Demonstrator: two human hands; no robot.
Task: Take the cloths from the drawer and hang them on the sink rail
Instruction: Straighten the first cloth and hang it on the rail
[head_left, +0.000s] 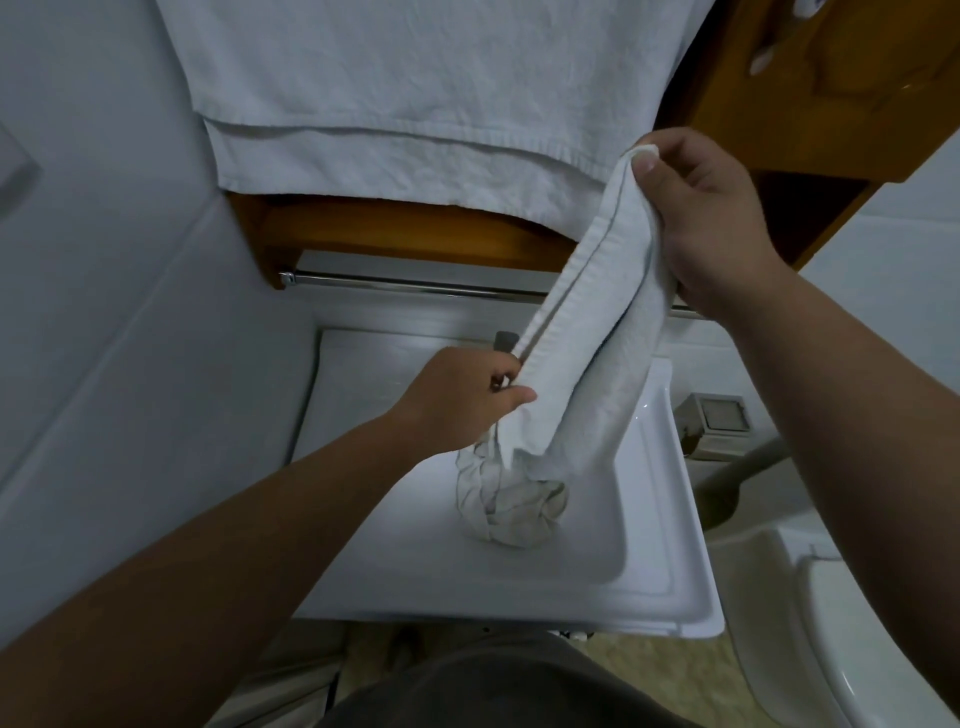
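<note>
Cloth (587, 332) hangs between our 2 hands as a long folded strip, its long axis running on a slant from the upper right of the frame down to the centre. Our right hand (701, 223) holds the top end, thumb pressed against the front of the fabric and fingers curled behind it. Our left hand (467, 395) pinches the near edge of the strip lower down, thumb on top, fingers tucked under.

We see the rail (415, 285) as a thin metal bar crossing the middle of the frame, just beyond and above the left hand, and passing behind the cloth. Of the 2 hands, the right is higher and sits nearer the bar's right stretch; the left is lower, in front of the bar. The strip lies at a steep angle to the bar, so we judge it needs its top end carried over the bar and let fall on the far side.

Below the strip, a second cloth (511, 506) lies crumpled in the white tray-like drawer (649, 597), touching the hanging end or just under it; we cannot tell which. A large towel (415, 104) drapes across the top of the frame, above the bar. Both our forearms reach in from the bottom corners, left from lower left, right from the right edge.
</note>
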